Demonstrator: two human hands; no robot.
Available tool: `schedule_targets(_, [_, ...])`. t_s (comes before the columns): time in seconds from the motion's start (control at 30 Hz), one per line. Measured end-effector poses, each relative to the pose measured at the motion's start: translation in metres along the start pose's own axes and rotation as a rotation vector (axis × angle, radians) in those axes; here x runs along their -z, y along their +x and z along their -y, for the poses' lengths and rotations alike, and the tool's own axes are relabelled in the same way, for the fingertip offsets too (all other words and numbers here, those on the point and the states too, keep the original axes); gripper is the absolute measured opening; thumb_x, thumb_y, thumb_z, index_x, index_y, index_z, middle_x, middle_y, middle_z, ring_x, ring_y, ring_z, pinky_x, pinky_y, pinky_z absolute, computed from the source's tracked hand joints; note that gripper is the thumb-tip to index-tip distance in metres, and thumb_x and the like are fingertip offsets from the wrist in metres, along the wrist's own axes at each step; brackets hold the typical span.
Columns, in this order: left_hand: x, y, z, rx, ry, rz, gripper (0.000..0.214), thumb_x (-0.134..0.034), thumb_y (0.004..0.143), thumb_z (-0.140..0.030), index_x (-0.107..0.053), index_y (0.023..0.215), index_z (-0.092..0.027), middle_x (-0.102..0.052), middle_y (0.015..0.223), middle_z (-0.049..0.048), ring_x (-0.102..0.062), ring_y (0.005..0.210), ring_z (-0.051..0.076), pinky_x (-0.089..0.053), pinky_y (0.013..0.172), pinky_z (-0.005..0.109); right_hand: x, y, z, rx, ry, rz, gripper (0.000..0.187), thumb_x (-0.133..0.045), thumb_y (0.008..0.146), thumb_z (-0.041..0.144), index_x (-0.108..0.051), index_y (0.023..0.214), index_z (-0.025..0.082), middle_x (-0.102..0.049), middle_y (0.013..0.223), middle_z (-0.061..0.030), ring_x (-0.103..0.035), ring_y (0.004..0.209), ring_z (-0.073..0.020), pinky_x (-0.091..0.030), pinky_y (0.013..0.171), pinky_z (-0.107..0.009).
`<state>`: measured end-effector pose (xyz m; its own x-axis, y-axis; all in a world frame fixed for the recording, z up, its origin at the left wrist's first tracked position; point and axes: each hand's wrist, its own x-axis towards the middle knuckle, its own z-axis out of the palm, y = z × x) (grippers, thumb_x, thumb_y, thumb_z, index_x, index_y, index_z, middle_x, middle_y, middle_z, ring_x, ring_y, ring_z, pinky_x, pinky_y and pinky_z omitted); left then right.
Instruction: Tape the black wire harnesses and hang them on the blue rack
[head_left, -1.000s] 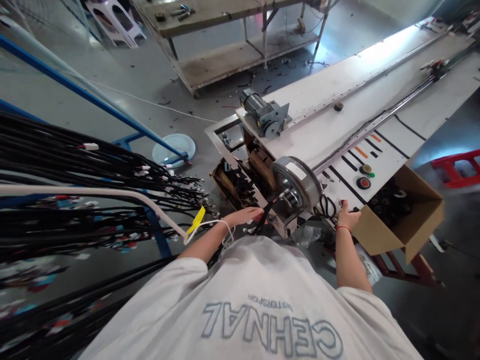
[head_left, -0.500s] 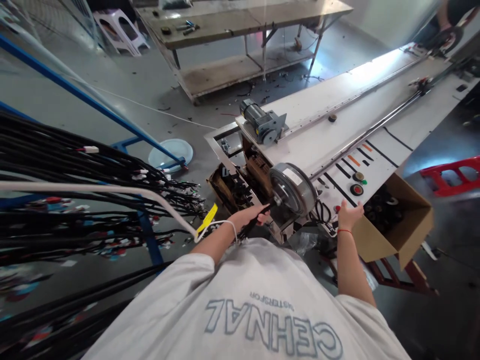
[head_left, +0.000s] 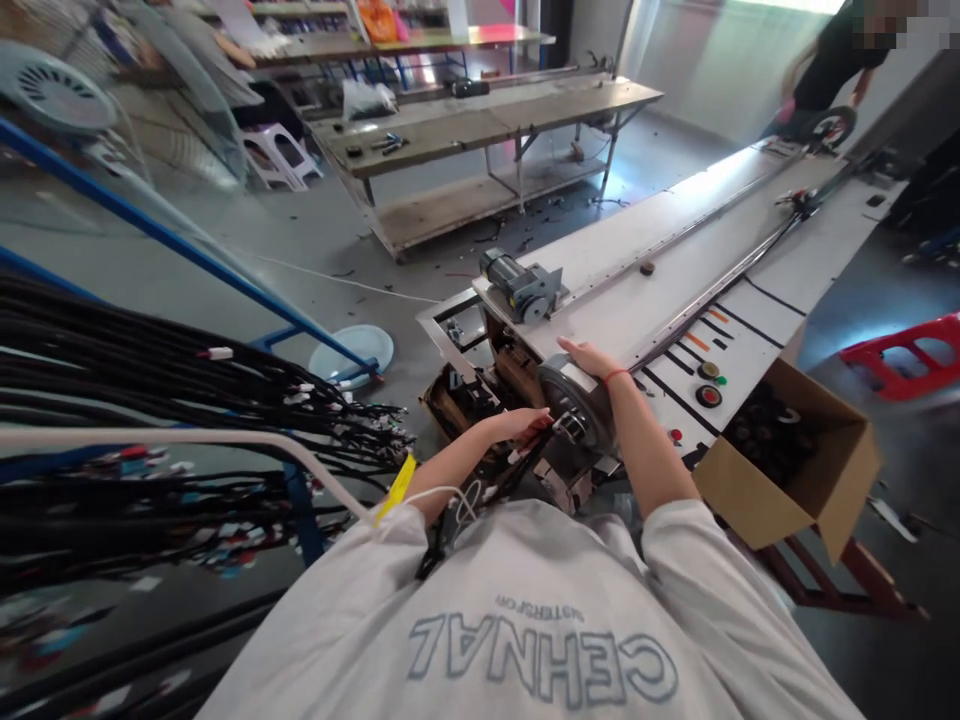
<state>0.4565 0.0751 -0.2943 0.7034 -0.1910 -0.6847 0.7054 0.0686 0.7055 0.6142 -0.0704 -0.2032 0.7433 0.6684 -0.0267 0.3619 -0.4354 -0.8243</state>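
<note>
My left hand [head_left: 519, 424] is closed around a black cable bundle [head_left: 480, 490] that runs down past my shirt, right beside the grey metal wheel [head_left: 574, 398] at the near end of the long white machine table [head_left: 660, 270]. My right hand [head_left: 589, 357] lies flat with fingers stretched out on top of that wheel, a red band on the wrist. A small grey motor [head_left: 521, 285] sits just beyond the wheel.
A rack of black wire harnesses [head_left: 150, 400] fills the left. An open cardboard box [head_left: 810, 470] stands at the right on a red frame. Push buttons [head_left: 706, 385] sit on the table. A wooden workbench [head_left: 480, 120] stands behind. Another person [head_left: 832, 70] works at the table's far end.
My right hand has moved left from the box edge and buttons up onto the top of the wheel. My left hand stays on the black cable. The view has tilted upward.
</note>
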Motion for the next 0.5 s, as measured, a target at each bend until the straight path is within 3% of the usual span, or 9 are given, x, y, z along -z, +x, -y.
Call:
schedule_targets(0.1, [-0.01, 0.005, -0.009, -0.161, 0.372, -0.058, 0.036, -0.063, 0.079, -0.053, -0.065, 0.068, -0.018, -0.064, 0.062, 0.0011, -0.061, 0.062, 0.017, -0.043, 0.058, 0.023, -0.001, -0.046, -0.029, 0.001, 0.092, -0.092, 0.065, -0.029, 0.092, 0.068, -0.066, 0.08, 0.016, -0.065, 0.076, -0.0054, -0.061, 0.085, -0.0254, -0.047, 0.083, -0.034])
schedule_targets(0.17, [-0.02, 0.005, -0.013, -0.309, 0.637, -0.156, 0.034, -0.073, 0.071, -0.047, -0.06, 0.058, -0.019, -0.057, 0.054, 0.0002, -0.06, 0.062, 0.018, -0.041, 0.059, 0.022, -0.006, -0.085, -0.055, -0.094, 0.059, -0.239, 0.063, -0.02, 0.094, 0.06, -0.063, 0.075, 0.017, -0.063, 0.074, -0.0064, -0.061, 0.082, -0.0259, -0.048, 0.08, -0.035])
schedule_targets(0.23, [-0.031, 0.001, -0.017, -0.426, 0.828, -0.3, 0.033, -0.08, 0.065, -0.037, -0.055, 0.055, -0.02, -0.053, 0.051, 0.0006, -0.062, 0.067, 0.021, -0.042, 0.063, 0.024, -0.012, -0.123, -0.08, -0.252, -0.14, -0.398, 0.049, -0.028, 0.094, 0.05, -0.061, 0.076, 0.018, -0.063, 0.079, -0.0089, -0.061, 0.085, -0.027, -0.047, 0.081, -0.036])
schedule_targets(0.3, [-0.035, -0.008, -0.024, -0.478, 0.968, -0.412, 0.029, -0.08, 0.065, -0.031, -0.054, 0.058, -0.02, -0.054, 0.054, 0.0021, -0.064, 0.072, 0.025, -0.043, 0.066, 0.026, -0.016, -0.154, -0.101, -0.415, -0.378, -0.472, 0.023, -0.049, 0.085, 0.036, -0.062, 0.085, 0.017, -0.064, 0.093, -0.0131, -0.06, 0.096, -0.0297, -0.046, 0.086, -0.039])
schedule_targets(0.4, [-0.024, -0.026, -0.044, -0.482, 1.123, -0.483, 0.025, -0.075, 0.072, -0.034, -0.056, 0.064, -0.021, -0.055, 0.057, 0.004, -0.065, 0.073, 0.027, -0.043, 0.067, 0.027, -0.015, -0.191, -0.119, -0.666, -0.462, -0.376, 0.017, -0.065, 0.069, 0.02, -0.062, 0.085, 0.016, -0.063, 0.091, -0.0151, -0.061, 0.097, -0.0336, -0.048, 0.083, -0.042])
schedule_targets(0.47, [-0.009, -0.036, -0.057, -0.48, 1.178, -0.504, 0.026, -0.073, 0.074, -0.039, -0.057, 0.065, -0.02, -0.058, 0.059, 0.0051, -0.065, 0.072, 0.027, -0.043, 0.066, 0.027, -0.01, -0.211, -0.117, -0.73, -0.249, -0.262, 0.01, -0.067, 0.067, 0.02, -0.061, 0.076, 0.017, -0.062, 0.077, -0.01, -0.064, 0.085, -0.0319, -0.05, 0.076, -0.042])
schedule_targets(0.5, [-0.002, -0.039, -0.062, -0.472, 1.201, -0.512, 0.026, -0.072, 0.075, -0.04, -0.058, 0.066, -0.02, -0.059, 0.061, 0.0059, -0.066, 0.073, 0.027, -0.044, 0.067, 0.027, -0.009, -0.219, -0.112, -0.686, -0.085, -0.208, 0.01, -0.068, 0.068, 0.023, -0.062, 0.074, 0.018, -0.062, 0.074, -0.0078, -0.064, 0.08, -0.0303, -0.051, 0.074, -0.041])
